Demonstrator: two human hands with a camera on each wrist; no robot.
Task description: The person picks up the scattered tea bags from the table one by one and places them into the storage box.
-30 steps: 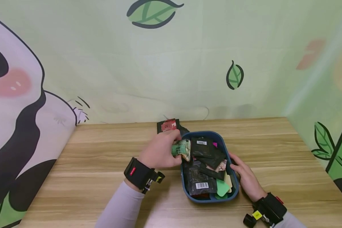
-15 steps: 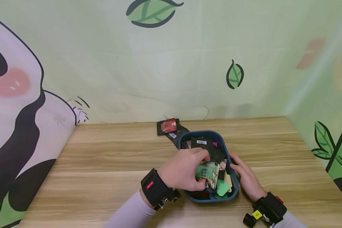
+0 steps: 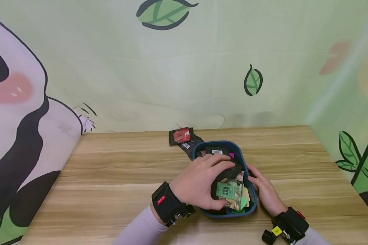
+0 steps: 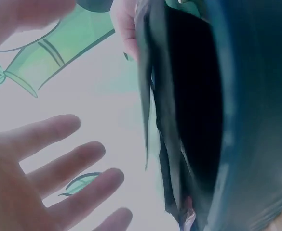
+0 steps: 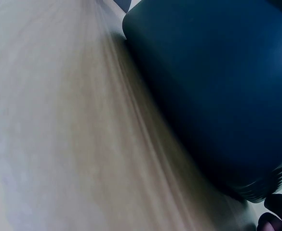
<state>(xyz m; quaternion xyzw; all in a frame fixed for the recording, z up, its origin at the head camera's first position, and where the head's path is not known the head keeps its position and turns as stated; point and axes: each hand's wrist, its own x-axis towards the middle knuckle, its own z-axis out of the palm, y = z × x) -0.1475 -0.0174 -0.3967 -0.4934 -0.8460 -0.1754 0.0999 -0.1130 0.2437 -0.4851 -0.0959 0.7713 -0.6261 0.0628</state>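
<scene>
My left hand hovers over a blue bin with its fingers spread and apart from the contents. The left wrist view shows the same parted fingers and nothing held in them. Just beyond the thumb, a packet with a green label lies on the pile inside the bin. Black packets fill the rest, partly hidden under the hand. My right hand rests against the bin's right side, fingers near the rim. In the right wrist view, the bin's outer wall stands on the wood.
Behind the bin's left corner, a black packet with a red label overlaps another dark packet. A wooden table spreads around the bin. At its back edge hangs a green printed backdrop.
The left hand brought the green-labelled packet from the bin's left edge over the pile and let it go there. Its fingers have spread. The right hand has stayed at the bin's side.
</scene>
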